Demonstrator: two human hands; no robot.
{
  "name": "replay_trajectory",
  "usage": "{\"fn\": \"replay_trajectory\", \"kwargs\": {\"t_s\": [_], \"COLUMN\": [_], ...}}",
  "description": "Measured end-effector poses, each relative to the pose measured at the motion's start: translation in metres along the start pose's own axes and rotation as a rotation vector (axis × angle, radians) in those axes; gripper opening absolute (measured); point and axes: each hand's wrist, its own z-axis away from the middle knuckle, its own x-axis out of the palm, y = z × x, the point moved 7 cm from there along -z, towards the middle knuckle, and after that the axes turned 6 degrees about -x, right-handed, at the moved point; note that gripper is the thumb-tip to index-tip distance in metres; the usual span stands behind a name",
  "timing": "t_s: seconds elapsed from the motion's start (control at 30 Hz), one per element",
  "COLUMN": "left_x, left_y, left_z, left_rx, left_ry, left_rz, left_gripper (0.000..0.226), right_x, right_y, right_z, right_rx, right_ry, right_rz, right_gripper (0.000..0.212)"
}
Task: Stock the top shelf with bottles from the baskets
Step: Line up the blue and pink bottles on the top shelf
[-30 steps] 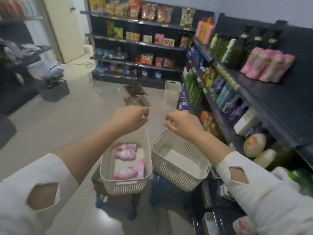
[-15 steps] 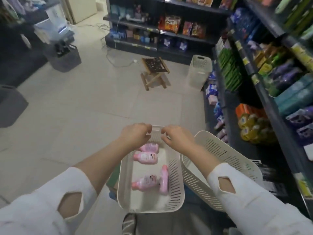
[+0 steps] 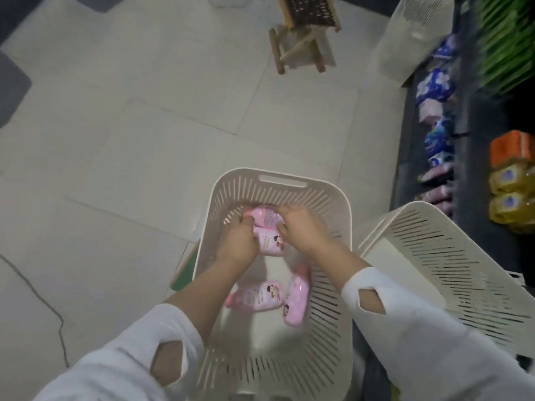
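Note:
A beige slatted basket (image 3: pixel 282 180) stands below me with several pink bottles lying in it. Both hands are down inside its far end. My left hand (image 3: pixel 237 244) closes around one pink bottle (image 3: pixel 272 241). My right hand (image 3: pixel 301 227) closes over another pink bottle (image 3: pixel 265 217) just beyond it. Two more pink bottles lie loose nearer me, one flat (image 3: pixel 256 296) and one on its side (image 3: pixel 296 299). A second beige basket (image 3: pixel 451 256) leans tilted at the right with nothing visible in it. The top shelf is out of view.
Dark shelving runs down the right side with blue packets (image 3: pixel 437 85), yellow bottles (image 3: pixel 509 198) and green goods (image 3: pixel 503 44). A small wooden stool (image 3: pixel 307 30) and a tall white bin (image 3: pixel 411 39) stand on the tiled floor ahead.
My head has tipped down from the shelves to the baskets. Both hands dropped from above the rim into the left basket and closed on the two far pink bottles.

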Motion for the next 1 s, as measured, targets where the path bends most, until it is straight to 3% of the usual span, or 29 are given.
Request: {"fn": "replay_trajectory", "kwargs": {"t_s": [0.13,0.3,0.5,0.6,0.87,1.0], "left_x": [0.042,0.081,0.086,0.087,0.083,0.084], "left_y": [-0.025,-0.046,-0.054,-0.060,-0.058,-0.056], "left_z": [-0.027,-0.047,-0.048,-0.047,-0.033,-0.034], "left_rx": [-0.181,-0.270,-0.329,-0.397,-0.390,-0.342], "left_ry": [-0.022,-0.040,0.011,0.012,0.012,-0.056], "left_rz": [0.070,0.116,0.300,0.340,0.394,0.359], "left_gripper": [0.048,0.034,0.028,0.022,0.022,0.014], "right_x": [0.041,0.077,0.086,0.090,0.103,0.113], "right_y": [0.010,0.008,0.006,0.010,0.009,0.007], "right_z": [-0.032,-0.062,-0.071,-0.072,-0.070,-0.064], "right_rx": [-0.050,-0.137,-0.101,-0.039,-0.023,0.052], "right_ry": [-0.042,-0.067,-0.061,-0.122,-0.293,-0.378], "right_rz": [0.034,0.095,0.248,0.197,0.201,0.054], "right_gripper": [0.036,0.040,0.037,0.039,0.036,0.034]}}
